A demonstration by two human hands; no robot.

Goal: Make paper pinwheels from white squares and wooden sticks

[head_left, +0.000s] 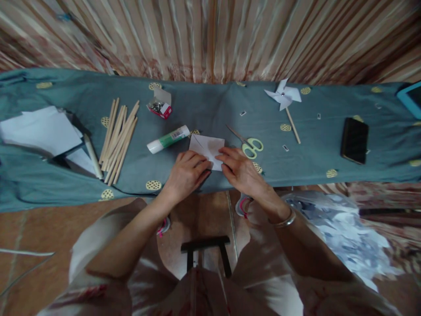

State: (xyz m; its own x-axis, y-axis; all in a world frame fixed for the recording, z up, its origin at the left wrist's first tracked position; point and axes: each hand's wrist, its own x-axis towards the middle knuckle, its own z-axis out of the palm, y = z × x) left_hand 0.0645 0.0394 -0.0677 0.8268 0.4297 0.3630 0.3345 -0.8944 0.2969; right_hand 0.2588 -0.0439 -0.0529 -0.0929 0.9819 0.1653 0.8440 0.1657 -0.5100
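Fingers of the left hand (188, 172) and right hand (242, 170) hide the near corners of the white paper (208, 143), so pinching or mere pressing cannot be told; left of the grip, the print on the glue stick (170, 138) is blurred; far right of it, the picture's edge cuts off the blue-framed tablet (413, 99); nearer the body, the right forearm partly covers a heap of white pieces (350, 235).

And no word comes up readable here, with the label on the green-and-white tube (173, 137), ten o'clock from centre, too blurred.
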